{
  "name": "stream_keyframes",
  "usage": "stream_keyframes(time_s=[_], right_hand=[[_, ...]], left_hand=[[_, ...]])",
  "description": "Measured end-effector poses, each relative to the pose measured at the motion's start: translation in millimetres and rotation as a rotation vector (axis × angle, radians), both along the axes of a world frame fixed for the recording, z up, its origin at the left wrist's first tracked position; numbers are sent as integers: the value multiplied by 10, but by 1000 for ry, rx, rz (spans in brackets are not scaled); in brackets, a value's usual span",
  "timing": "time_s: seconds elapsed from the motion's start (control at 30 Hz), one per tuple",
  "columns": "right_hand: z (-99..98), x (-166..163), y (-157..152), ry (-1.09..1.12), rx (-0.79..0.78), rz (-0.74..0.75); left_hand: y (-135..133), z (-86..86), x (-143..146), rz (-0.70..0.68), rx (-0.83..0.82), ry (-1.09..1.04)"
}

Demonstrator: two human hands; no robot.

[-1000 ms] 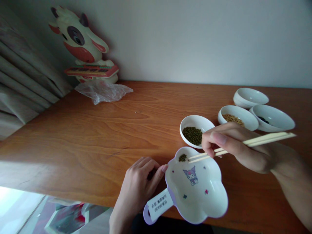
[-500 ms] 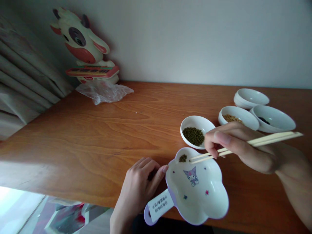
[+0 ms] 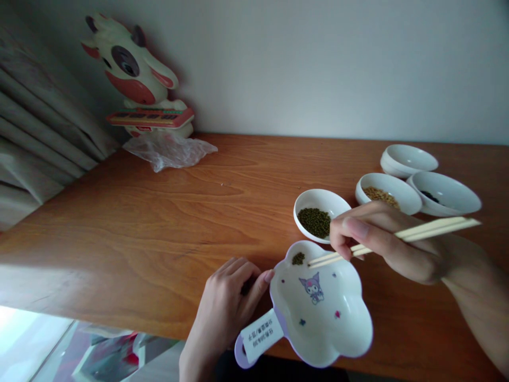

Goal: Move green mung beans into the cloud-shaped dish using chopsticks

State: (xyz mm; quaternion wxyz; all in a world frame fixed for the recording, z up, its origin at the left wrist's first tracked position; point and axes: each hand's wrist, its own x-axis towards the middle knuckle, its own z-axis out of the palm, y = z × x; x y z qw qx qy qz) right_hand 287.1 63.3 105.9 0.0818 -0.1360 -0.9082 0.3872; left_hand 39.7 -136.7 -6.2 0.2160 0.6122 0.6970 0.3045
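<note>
My right hand point(image 3: 382, 239) is closed around a pair of wooden chopsticks point(image 3: 421, 230). Their tips are close together inside a flower-shaped dish point(image 3: 318, 329) with a lilac rim and cartoon print. A tiny dark bean point(image 3: 309, 265) appears at the tips, just right of a small cluster of green mung beans point(image 3: 298, 258) in the dish's far lobe. At the dish's left rim, my left hand point(image 3: 230, 292) has its fingers curled on the table and its thumb against the edge. A white bowl of mung beans point(image 3: 302, 228) stands just behind the dish, partly covered by my right hand.
Back right are a bowl with tan grains point(image 3: 361, 185), a bowl with dark beans point(image 3: 457, 196) and another white bowl point(image 3: 409, 159). A cow toy with a keyboard point(image 3: 151, 114) and a crumpled plastic bag point(image 3: 170, 154) are at the back left. A labelled handle point(image 3: 262, 337) points toward me.
My right hand has shifted slightly left, and the chopstick tips have drawn closer together at the small bean. The left hand and dish look unmoved.
</note>
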Motion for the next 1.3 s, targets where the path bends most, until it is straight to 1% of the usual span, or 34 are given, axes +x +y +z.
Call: stream_keyframes(time_s=[0.13,0.2,0.27,0.33,0.43,0.5,0.57,0.63,0.73,0.8,0.87,0.93,1.03,1.3], right_hand=[[-20,6,14,19,-27,-15],[15,29,30,39,-31,-26],[91,91,65,90,-14,-55],[187,201,130,161,10,-129],[296,435,271,243,18,-297],[322,577,351,228,0,-405],[322,641,373,202,-20,-451],[307,593,320,216,-39,-399],[246,360,152,223,-45,-215],[174,188,51,148,-56,-108],[97,65,-6,75,-72,-40],[40,5,-22,26,-73,-22],[14,-10,-14,-4,-69,-37],[6,-38,-38,43,-42,8]], left_hand=[[4,-5,1,8,-1,3],[-1,-9,0,8,-2,0],[-5,-10,0,7,-7,-5],[-5,-10,1,7,-14,-11],[1,-13,4,6,-18,-14],[4,-15,5,8,-18,-13],[4,-14,6,8,-19,-13],[3,-10,4,7,-21,-14],[1,-9,-6,7,-17,-14],[0,-13,-13,6,-8,-11],[1,-18,-16,4,-2,-9],[1,-17,-11,4,1,-9],[2,-8,4,9,-10,-14],[-2,-3,6,12,-27,-22]])
